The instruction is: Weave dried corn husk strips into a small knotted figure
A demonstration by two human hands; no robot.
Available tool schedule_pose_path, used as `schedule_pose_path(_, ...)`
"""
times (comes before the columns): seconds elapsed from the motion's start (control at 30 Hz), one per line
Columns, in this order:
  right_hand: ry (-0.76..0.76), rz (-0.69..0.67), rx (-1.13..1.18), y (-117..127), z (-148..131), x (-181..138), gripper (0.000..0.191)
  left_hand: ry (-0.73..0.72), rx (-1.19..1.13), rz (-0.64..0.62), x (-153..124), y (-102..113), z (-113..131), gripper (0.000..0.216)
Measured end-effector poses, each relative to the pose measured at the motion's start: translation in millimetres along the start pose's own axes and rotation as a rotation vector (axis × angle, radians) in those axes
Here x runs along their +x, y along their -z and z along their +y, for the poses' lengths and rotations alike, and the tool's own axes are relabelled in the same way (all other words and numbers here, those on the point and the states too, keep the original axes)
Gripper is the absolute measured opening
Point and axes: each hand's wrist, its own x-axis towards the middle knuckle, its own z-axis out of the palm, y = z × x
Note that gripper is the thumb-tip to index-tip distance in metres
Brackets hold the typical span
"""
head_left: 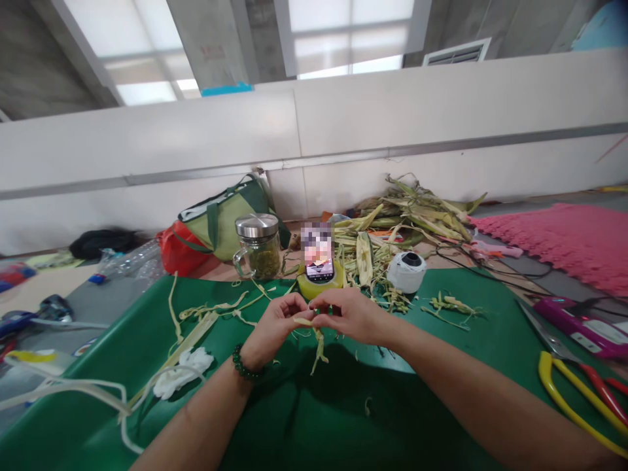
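Note:
My left hand (277,324) and my right hand (350,314) meet over the green mat (304,418), fingers pinched together on a thin pale strip of corn husk (318,340) that hangs down between them. A green bead bracelet (243,366) circles my left wrist. Loose husk strips (206,317) lie on the mat to the left, beside a small white husk flower (184,369). A phone (318,258) stands in a yellow tape roll just beyond my hands.
A pile of corn husks (407,219) lies behind, by the white wall. A glass jar with a metal lid (258,247), a green bag (226,219), a white thread spool (407,271), yellow-handled scissors (574,376) and a pink mat (564,239) surround the work area.

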Motion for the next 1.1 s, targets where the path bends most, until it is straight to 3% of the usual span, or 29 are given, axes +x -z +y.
schedule_pose_path(0.17, -0.154, -0.036, 0.282, -5.0, 5.4, 0.2, 0.021, -0.004, 0.01, -0.011, 0.2, -0.6, -1.2, 0.031)
schedule_pose_path(0.47, -0.024, -0.024, 0.11, -2.2, 5.4, -1.0, 0.026, -0.004, 0.033, -0.032, -1.3, -0.7, 0.4, 0.032)
schedule_pose_path(0.8, -0.156, -0.086, 0.466, 0.0, 11.8, 3.1, 0.02, -0.049, 0.021, 0.001, -0.4, 2.3, -1.9, 0.033)
schedule_pose_path(0.97, -0.136, -0.129, 0.479, 6.7, 10.4, 3.5, 0.022, -0.045, 0.022, -0.023, -1.8, 3.0, -0.6, 0.031)
schedule_pose_path(1.1, -0.107, -0.086, 0.386, 5.4, 4.4, 1.8, 0.021, -0.075, 0.027, -0.028, -2.5, 2.3, 0.4, 0.032)
